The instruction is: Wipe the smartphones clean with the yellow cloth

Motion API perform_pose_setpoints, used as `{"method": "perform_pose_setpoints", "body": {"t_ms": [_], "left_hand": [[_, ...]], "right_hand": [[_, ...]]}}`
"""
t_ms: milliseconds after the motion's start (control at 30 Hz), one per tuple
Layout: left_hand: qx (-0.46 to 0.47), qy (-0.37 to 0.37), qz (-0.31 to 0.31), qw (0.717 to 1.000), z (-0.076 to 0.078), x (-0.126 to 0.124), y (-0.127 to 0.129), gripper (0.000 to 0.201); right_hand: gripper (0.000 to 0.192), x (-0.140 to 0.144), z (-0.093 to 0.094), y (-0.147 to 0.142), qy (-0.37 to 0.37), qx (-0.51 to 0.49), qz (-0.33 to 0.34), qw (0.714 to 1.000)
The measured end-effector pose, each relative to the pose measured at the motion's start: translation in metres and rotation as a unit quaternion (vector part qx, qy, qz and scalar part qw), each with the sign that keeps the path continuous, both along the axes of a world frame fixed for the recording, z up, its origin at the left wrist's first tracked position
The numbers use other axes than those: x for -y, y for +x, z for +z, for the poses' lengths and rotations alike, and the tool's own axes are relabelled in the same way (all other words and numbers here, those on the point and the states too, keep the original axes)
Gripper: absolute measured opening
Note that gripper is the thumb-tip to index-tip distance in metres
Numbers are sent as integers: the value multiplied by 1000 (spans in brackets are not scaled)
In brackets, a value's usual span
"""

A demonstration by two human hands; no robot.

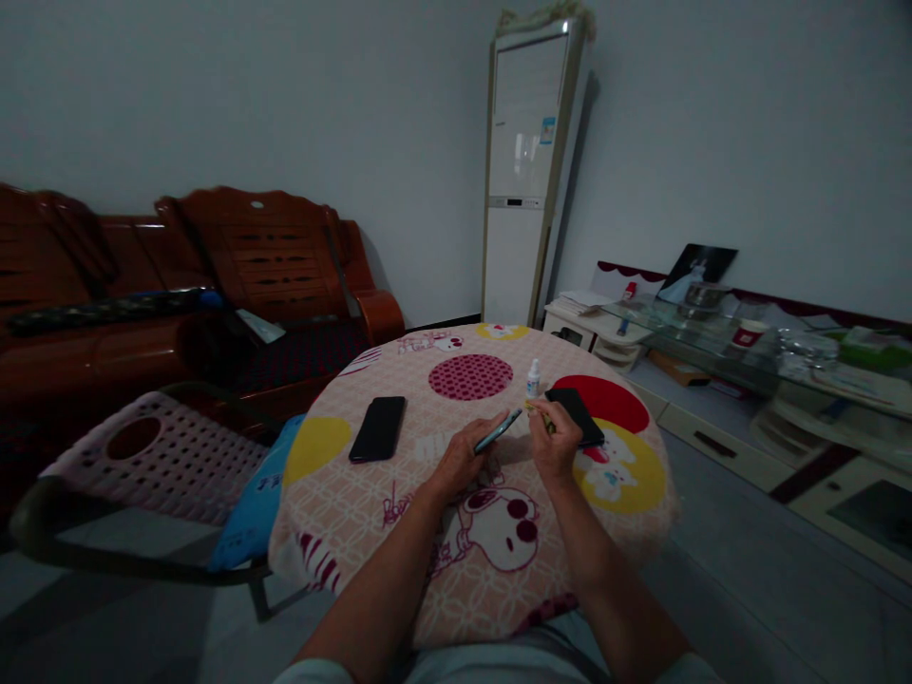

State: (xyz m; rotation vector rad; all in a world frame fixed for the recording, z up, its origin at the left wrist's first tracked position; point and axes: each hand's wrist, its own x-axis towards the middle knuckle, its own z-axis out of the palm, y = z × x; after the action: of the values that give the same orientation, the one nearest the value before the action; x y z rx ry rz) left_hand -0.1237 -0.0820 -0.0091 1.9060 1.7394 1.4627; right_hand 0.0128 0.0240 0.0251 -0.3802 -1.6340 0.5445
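**Two hands over a phone at a round table**

Dim room. Wooden sofa (214, 275) along the left wall; tall standing air conditioner (527, 171) in the corner; low glass-topped cabinet (748, 351) cluttered along the right wall. A perforated plastic chair (157, 456) sits just left of the table with a blue cushion (256, 503) against it.

Round table (399, 570) under a pink cartoon-print cloth, directly in front of the person. On it, left of the hands: a black phone (378, 428) lying flat, untouched. Behind the right hand: a second dark flat phone (574, 414), partly hidden. Near it, a small white dropper bottle (533, 378), upright.

Left hand (463, 461) closed around a slim tilted phone (497, 431), raised above the cloth at table centre. Right hand (556, 442) pinches a small yellowish stick-like item (542, 418), fingertips together, just beside the tilted phone's upper end; what the item is cannot be told.
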Motion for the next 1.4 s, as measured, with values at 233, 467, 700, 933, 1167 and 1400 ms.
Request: {"method": "perform_pose_setpoints", "body": {"t_ms": [233,467,700,933,1167,1400], "left_hand": [[-5,11,-8,1000,1,0,0,58],[-6,0,-1,1000,4,1,4,55],[-14,1,-3,1000,5,2,3,59],[-19,24,-6,1000,3,0,2,58],[-24,7,-12,1000,4,1,1,60],[-21,-2,-8,1000,4,1,2,59]], "right_hand": [[11,-9,-9,-3,10,30,7,999],[12,-9,-9,-2,15,56,18,998],[10,-6,-5,1,0,69,19,997],[11,-7,-6,-1,-2,66,25,997],[13,-5,-4,-2,5,71,2,997],[14,-4,-7,-3,-42,62,3,997]]}}
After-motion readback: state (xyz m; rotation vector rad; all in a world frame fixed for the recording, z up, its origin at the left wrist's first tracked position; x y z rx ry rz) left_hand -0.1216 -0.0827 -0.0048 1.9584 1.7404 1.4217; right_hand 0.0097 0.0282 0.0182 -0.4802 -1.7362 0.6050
